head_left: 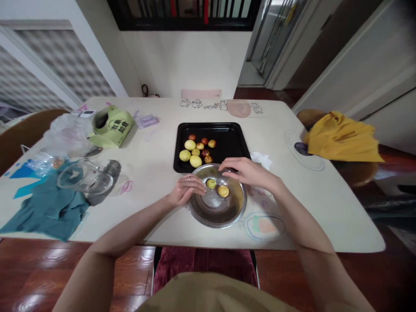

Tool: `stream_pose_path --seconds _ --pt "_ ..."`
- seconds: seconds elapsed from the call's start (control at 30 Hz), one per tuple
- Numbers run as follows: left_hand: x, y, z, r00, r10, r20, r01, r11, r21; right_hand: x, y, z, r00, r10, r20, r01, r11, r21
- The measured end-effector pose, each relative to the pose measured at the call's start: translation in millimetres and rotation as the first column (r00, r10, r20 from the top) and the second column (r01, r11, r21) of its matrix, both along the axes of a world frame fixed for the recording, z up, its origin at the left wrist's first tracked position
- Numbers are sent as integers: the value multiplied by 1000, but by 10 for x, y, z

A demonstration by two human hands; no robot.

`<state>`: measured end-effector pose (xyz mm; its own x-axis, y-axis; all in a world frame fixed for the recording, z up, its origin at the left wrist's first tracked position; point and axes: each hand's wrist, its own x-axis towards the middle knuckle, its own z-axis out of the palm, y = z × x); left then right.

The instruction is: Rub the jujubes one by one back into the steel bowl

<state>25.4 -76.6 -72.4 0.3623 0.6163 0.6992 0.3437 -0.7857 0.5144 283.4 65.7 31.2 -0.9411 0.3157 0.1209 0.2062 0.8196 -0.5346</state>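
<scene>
A round steel bowl (217,219) stands near the front of the table. Inside it lie two small fruits, a greenish one (211,183) and a yellow one (223,191). My left hand (187,190) is at the bowl's left rim, its fingers stretched over the inside and holding no fruit. Above the right rim is my right hand (246,171), fingers curved and apart from the thumb, nothing visible between them. Just behind the bowl, a black tray (227,138) carries several yellow fruits (190,145) and reddish-brown jujube-like fruits (205,153) on its left side.
On the left are a green carton (118,125), a clear plastic bag (66,132), a glass jug (92,177) and a teal cloth (48,208). A crumpled white tissue (261,160) lies right of the tray. Yellow cloth (342,136) hangs over a chair at the right.
</scene>
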Motion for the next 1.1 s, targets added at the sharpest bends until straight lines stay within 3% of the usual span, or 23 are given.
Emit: stream_pose_path --seconds 0.2,0.4,0.57,0.67,0.7,0.9,0.97,1.1 --pt "-26 -19 90 991 131 -17 -130 989 72 150 -195 -206 962 -89 -259 97 995 19" --pt "-114 88 103 936 347 51 -350 936 45 480 -788 -698 813 -321 -485 364 931 -6" --pt "-326 420 330 802 597 5 -596 801 -63 608 -1167 -1080 689 -395 -608 513 858 24" --pt "-420 788 561 698 660 -277 -714 670 -202 609 -1258 -1154 625 -443 -643 581 814 4" --pt "-436 929 633 632 665 -397 -770 599 -222 600 -1272 -1155 613 -454 -647 595 803 1" --pt "-435 1668 894 503 596 -627 -860 418 -293 552 -1289 -1114 614 -448 -650 600 800 14" --pt "-420 1801 922 475 534 -699 -874 376 -306 554 -1287 -1120 610 -442 -658 595 804 11" --pt "-386 1928 887 448 412 -793 -883 342 -321 559 -1279 -1155 603 -430 -672 590 808 12"
